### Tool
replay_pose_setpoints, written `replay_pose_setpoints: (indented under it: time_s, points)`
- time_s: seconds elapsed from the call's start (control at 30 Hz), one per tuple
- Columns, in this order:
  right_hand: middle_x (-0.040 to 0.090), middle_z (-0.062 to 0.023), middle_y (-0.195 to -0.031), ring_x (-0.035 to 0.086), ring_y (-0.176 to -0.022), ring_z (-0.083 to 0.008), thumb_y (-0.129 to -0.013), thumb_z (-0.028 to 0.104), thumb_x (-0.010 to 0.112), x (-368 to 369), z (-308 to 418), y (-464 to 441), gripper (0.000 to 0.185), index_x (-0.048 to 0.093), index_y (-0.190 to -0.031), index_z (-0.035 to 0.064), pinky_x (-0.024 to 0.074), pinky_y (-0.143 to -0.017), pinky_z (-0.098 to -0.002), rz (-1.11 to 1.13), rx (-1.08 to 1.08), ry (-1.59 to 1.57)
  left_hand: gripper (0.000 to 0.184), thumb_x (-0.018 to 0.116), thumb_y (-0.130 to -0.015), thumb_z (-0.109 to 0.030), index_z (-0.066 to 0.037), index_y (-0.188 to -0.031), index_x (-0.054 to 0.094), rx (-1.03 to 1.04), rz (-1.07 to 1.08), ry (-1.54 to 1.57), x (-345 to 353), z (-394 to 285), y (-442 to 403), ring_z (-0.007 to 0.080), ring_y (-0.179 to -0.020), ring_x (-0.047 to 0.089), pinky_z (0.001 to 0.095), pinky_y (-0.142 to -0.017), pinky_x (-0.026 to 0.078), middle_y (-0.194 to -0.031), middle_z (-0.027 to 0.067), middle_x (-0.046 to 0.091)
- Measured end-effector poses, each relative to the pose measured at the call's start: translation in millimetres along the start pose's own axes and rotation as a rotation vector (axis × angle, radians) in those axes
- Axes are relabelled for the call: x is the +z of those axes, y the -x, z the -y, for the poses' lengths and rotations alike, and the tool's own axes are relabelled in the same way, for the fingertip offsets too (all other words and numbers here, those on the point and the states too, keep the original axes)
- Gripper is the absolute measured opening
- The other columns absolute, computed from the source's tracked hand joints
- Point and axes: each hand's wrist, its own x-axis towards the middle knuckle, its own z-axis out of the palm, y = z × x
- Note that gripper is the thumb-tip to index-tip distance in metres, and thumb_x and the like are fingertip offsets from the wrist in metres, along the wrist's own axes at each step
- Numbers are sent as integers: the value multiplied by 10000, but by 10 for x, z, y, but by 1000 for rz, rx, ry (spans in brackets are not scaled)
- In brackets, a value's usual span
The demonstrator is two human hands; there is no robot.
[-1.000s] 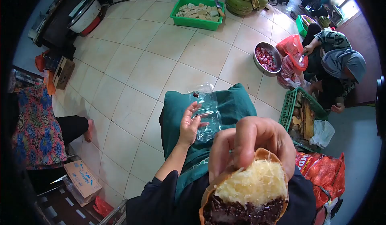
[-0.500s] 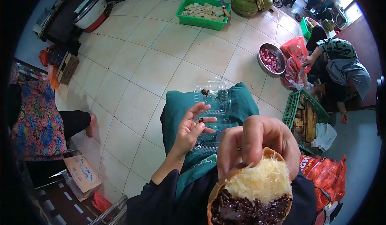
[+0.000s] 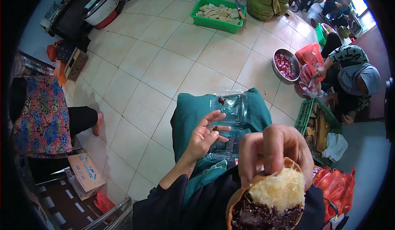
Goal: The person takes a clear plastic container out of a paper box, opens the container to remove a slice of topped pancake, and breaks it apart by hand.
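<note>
Nearest: filled pastry, lower right of centre, held up close to the camera. Thin brown shell, pale shredded filling on the upper part, dark glossy filling below. Right hand clamped on the pastry, fingers bent over its upper edge. Left hand raised left of it, holding nothing but a small dark bit on the fingers; fingers apart, palm partly turned up. Beside and partly behind it, clear plastic container, hinged open on the teal-clad lap, dark crumb in the far half. Cannot tell if the left hand touches the container.

Right side: red mesh sack, then white plastic bag against green crate with wooden pieces inside. Beyond the crate, seated person in grey head covering, one hand at red plastic bags; metal bowl of red and whitish pieces just beside the bags.

Left side: cardboard box, person in floral cloth, bare foot on the tiled floor.

Far: green tub of pale blocks, knife lying across its right end; green gas cylinder right of it. White-and-red appliance far left.
</note>
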Motion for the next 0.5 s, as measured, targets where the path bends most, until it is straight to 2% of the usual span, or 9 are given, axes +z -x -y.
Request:
replay_pose_setpoints:
  time_s: [0.5]
  points:
    - [534, -261, -967, 600, -835, -280, -695, 112, 771, -183, -84, -49, 401, 525, -993, 4, 513, -713, -302, -56, 17, -43, 545, 483, -875, -19, -56, -1389, 303, -35, -66, 33, -42, -37, -10, 288, -1089, 555, 349, -805, 549, -1357, 171, 377]
